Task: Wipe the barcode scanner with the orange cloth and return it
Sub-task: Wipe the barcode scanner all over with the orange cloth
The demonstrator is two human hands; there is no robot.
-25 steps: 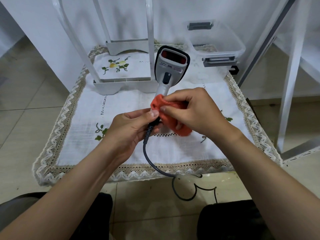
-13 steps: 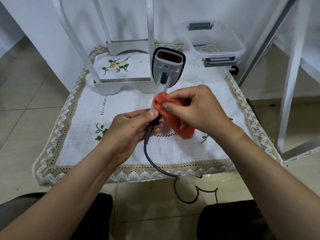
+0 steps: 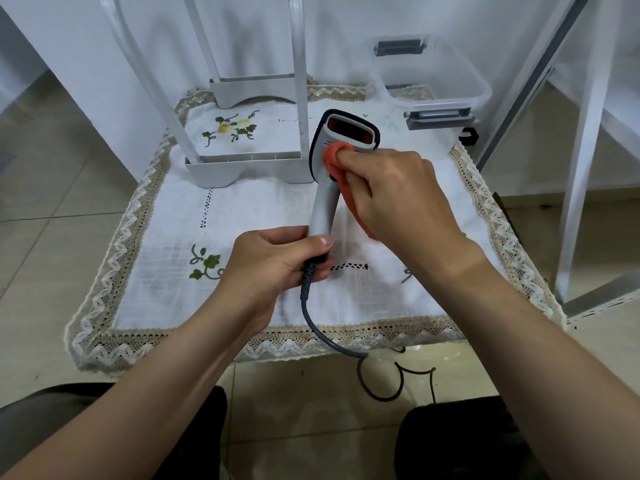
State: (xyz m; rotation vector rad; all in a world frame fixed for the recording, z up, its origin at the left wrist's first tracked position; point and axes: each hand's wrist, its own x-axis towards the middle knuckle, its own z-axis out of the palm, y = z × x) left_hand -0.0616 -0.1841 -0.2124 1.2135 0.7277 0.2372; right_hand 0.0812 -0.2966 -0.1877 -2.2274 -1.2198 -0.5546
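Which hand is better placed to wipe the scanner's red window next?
Right. The right hand presses the orange cloth on the head of the barcode scanner, just below its red window; the left hand grips the handle's base, steadying it.

Nothing readable is coming through at the moment. The barcode scanner point(image 3: 323, 206) is showing what may be a faint printed strip just under its red window, but the orange cloth point(image 3: 334, 155) is covering most of it. The part left showing is too blurred to read.
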